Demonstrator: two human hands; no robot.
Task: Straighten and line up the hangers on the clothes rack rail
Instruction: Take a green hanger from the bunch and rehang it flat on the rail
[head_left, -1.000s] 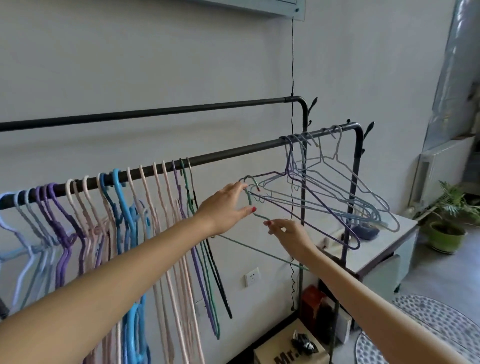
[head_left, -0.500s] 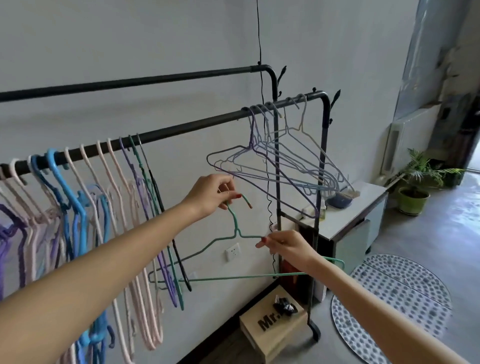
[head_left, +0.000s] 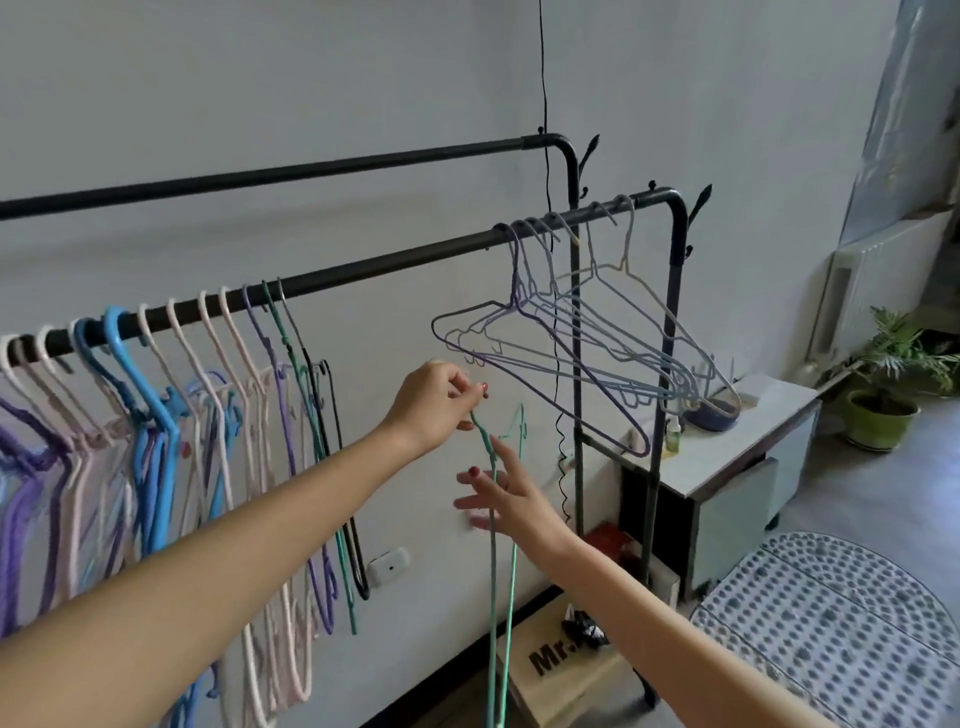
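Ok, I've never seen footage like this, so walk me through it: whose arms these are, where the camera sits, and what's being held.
There is no machine: a person wears one wide-angle camera on the head, looking forward and down, so both arms are theirs. The left hand pinches the hook of a green wire hanger, which hangs off the rail, turned nearly edge-on. The right hand is open beside its wires and grips nothing. On the front rail of the black clothes rack, coloured hangers sit packed at the left, and a looser bunch of wire hangers splays at the right end. The back rail carries nothing in view.
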